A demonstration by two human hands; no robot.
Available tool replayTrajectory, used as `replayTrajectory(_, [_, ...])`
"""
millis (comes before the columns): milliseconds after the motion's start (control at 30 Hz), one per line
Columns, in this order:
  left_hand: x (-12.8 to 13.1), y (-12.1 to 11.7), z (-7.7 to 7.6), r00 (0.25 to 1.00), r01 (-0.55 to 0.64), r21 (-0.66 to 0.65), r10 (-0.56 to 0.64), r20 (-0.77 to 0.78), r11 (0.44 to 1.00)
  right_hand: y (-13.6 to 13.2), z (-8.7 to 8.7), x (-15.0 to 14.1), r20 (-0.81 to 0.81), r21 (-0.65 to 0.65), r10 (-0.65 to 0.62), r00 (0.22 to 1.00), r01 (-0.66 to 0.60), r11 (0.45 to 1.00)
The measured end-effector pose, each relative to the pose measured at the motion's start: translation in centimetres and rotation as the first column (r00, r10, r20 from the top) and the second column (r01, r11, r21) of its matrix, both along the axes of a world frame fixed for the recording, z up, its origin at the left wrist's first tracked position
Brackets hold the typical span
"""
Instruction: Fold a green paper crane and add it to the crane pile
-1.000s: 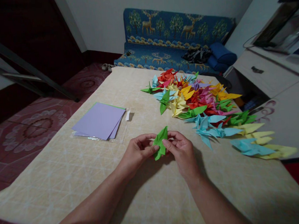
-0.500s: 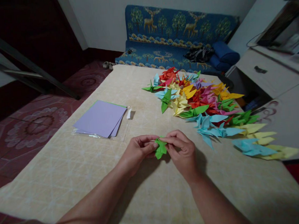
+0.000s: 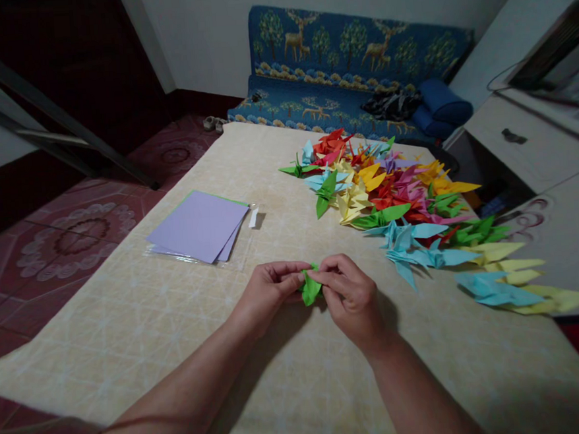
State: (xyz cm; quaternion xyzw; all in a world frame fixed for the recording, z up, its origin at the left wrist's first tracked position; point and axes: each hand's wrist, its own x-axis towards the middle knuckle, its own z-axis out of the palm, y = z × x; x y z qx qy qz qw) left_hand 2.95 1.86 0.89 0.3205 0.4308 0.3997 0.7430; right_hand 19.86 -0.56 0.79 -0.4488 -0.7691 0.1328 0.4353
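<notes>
A small piece of folded green paper [image 3: 311, 289] is pinched between both hands above the near middle of the table. My left hand [image 3: 269, 291] is closed on its left side, with the thumb on the front and fingers behind. My right hand [image 3: 353, 295] grips it from the right, thumb and forefinger pressed together at its upper part. Fingers hide much of the paper's edges. Beyond and to the right lies a heap of folded paper cranes [image 3: 384, 190] in several colours.
A stack of purple paper squares [image 3: 198, 226] rests on a clear plastic sleeve at the table's left, beside a small white strip [image 3: 254, 217]. The patterned tablecloth [image 3: 144, 346] covers the table. Behind it stands a blue sofa [image 3: 310, 86]; a white cabinet [image 3: 553, 152] is at right.
The green paper looks narrower, its lower part now a single pointed flap where several points showed before. My right fingers have shifted over its front. The view has turned slightly left.
</notes>
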Motion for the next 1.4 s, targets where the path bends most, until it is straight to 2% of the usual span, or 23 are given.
replayTrajectory(200, [0.3, -0.1, 0.2, 0.999, -0.045, 0.015, 0.045, -0.007, 0.999, -0.2, -0.3, -0.1, 0.022, -0.006, -0.01, 1.0, 0.01, 1.0])
replayTrajectory(433, [0.6, -0.2, 0.6, 0.991, -0.114, 0.042, 0.117, -0.064, 0.993, -0.2, 0.2, -0.6, -0.025, -0.002, -0.004, 1.0, 0.004, 1.0])
replayTrajectory(733, [0.2, -0.3, 0.6, 0.995, -0.092, 0.059, 0.094, -0.034, 0.994, -0.1, 0.0, -0.8, -0.046, 0.002, 0.007, 0.999, -0.007, 1.0])
replayTrajectory(867, [0.2, -0.3, 0.5, 0.998, -0.067, 0.076, 0.069, -0.016, 0.995, -0.1, -0.1, -0.8, -0.039, -0.047, -0.029, 0.999, 0.027, 0.999])
replayTrajectory(933, [0.3, -0.2, 0.4, 0.997, -0.072, 0.098, 0.072, 0.004, 0.993, -0.3, -0.1, -0.9, -0.087, -0.074, -0.036, 0.996, 0.03, 0.997])
replayTrajectory(1000, [0.3, -0.2, 0.5, 0.996, -0.089, 0.136, 0.088, 0.011, 0.987, -0.4, 0.1, -1.0, -0.201, -0.093, -0.07, 0.977, 0.052, 0.994])
replayTrajectory(1133, [0.3, -0.2, 0.8, 0.99, -0.135, 0.241, 0.142, -0.011, 0.961, -0.7, 0.6, -1.3, -0.441, -0.251, -0.198, 0.875, 0.091, 0.964])
replayTrajectory(1233, [0.3, -0.2, 1.0, 0.985, -0.155, 0.311, 0.169, -0.02, 0.938, -0.8, 0.8, -1.5, -0.494, -0.366, -0.195, 0.847, 0.001, 0.931])
replayTrajectory(1300, [0.4, -0.2, 1.0, 0.983, -0.166, 0.336, 0.181, -0.015, 0.927, -0.8, 0.8, -1.7, -0.507, -0.379, -0.182, 0.842, -0.028, 0.925])
replayTrajectory(1400, [0.5, -0.3, 0.8, 0.979, -0.185, 0.351, 0.202, -0.01, 0.918, -0.7, 0.5, -1.9, -0.51, -0.351, -0.197, 0.837, 0.007, 0.936])
